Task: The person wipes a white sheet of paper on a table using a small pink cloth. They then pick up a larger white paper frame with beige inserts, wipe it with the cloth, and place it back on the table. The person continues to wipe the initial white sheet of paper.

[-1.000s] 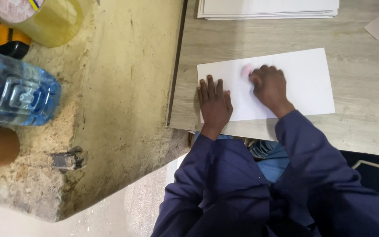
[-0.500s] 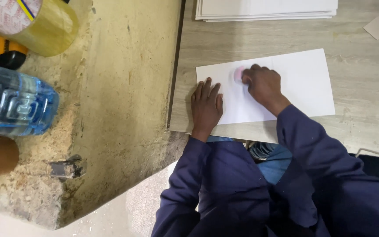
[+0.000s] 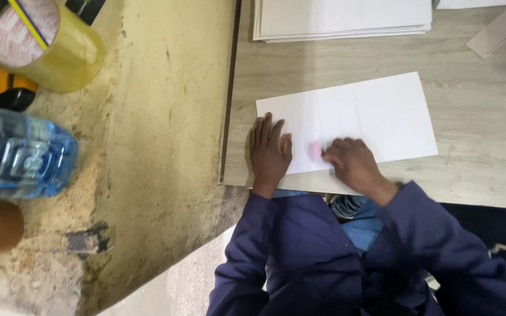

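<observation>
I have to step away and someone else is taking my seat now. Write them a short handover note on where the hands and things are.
Left hand: flat, fingers spread, pressing down the near left corner of the white sheet.
Right hand: closed on a small pink eraser, which rests on the sheet near its front edge.
The sheet lies on the grey wooden desk and shows faint vertical fold lines. A stack of white paper sits at the far edge.
Done: I cannot tell how much has been rubbed; no marks show on the sheet.
Left: the eraser is on the paper and both hands are engaged.
</observation>
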